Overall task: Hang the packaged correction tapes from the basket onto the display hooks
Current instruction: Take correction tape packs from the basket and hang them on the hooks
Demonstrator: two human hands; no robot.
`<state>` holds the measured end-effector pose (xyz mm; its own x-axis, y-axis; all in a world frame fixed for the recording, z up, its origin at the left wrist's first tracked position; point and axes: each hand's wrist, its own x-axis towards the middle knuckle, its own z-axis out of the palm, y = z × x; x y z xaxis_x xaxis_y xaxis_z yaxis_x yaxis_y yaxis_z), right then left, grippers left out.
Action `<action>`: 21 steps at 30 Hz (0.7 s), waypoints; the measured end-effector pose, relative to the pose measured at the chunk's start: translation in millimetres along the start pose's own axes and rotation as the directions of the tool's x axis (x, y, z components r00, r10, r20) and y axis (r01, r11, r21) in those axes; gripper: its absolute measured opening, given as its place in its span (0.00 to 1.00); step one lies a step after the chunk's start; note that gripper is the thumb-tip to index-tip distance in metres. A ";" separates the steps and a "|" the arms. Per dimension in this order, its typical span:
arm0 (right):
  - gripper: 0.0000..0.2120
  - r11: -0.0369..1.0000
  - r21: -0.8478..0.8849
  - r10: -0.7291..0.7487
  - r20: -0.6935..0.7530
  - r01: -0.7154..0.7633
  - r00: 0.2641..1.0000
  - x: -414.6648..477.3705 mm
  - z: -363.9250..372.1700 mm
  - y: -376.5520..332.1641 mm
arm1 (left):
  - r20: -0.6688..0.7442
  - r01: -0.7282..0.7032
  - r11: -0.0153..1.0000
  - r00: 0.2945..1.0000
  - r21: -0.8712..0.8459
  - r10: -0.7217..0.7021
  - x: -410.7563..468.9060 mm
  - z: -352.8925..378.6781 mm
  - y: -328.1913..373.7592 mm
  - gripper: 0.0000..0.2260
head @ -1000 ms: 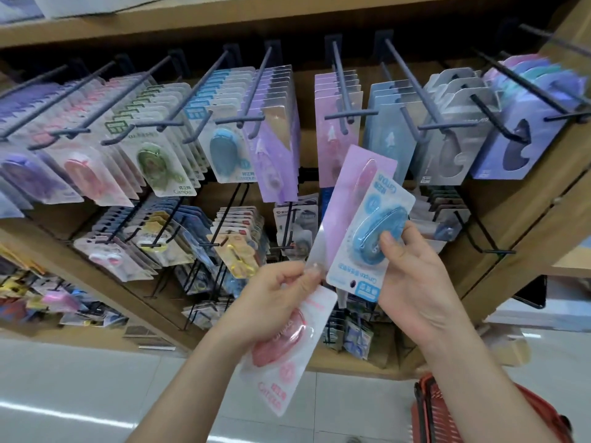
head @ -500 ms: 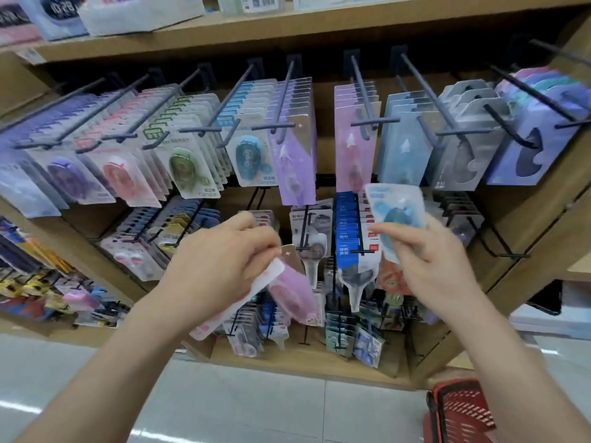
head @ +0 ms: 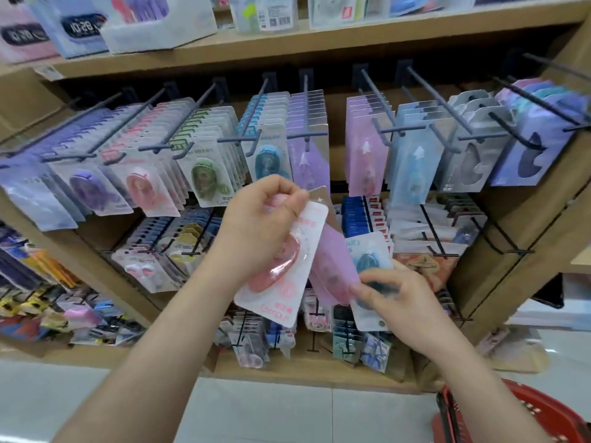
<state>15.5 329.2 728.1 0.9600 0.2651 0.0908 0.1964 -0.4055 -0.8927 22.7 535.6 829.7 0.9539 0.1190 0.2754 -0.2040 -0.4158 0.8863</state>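
My left hand (head: pixel 260 223) grips the top of a pink correction tape pack (head: pixel 286 276) and a purple pack (head: pixel 331 260) fanned out behind it. My right hand (head: pixel 395 297) holds a blue correction tape pack (head: pixel 367 260) and its thumb touches the lower end of the purple pack. Both hands are in front of the middle of the display. Above them, dark display hooks (head: pixel 252 135) carry rows of packaged tapes: purple, pink (head: pixel 145 190), green, blue (head: pixel 267 161). The red basket (head: pixel 524 420) shows at the bottom right on the floor.
A wooden shelf (head: pixel 319 43) with boxed goods runs across the top. Lower rows of hooks hold more stationery packs (head: pixel 166 251). A slanted wooden side panel (head: pixel 524 225) closes the display at the right. Pale tiled floor (head: pixel 287 410) lies below.
My right hand has dropped with the blue pack and come left to meet the packs in my left hand. My left hand rose slightly. The camera tilted up.
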 end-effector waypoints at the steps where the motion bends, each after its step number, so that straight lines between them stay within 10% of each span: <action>1: 0.08 0.999 0.041 0.011 -0.050 -0.009 0.999 0.0 -1.3 4.3 | -0.009 0.017 0.996 1.000 -0.084 -0.017 2.0 2.9 -1.4 0.08; 5: 0.17 0.985 0.174 0.029 -0.226 0.011 0.974 -2.2 -12.6 12.4 | 0.064 0.109 0.947 0.994 -0.302 -0.094 5.0 19.5 -8.6 0.07; 21: 0.10 0.985 0.175 0.053 -0.340 0.007 0.939 17.6 -29.9 23.9 | 0.014 -0.013 0.979 1.000 -0.205 0.016 38.1 77.8 13.8 0.08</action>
<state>43.1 298.0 721.5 0.9797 -0.0706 0.1878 0.1656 -0.2441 -0.9555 73.3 464.2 823.4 0.9535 0.0996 0.2844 -0.2570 -0.2240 0.9401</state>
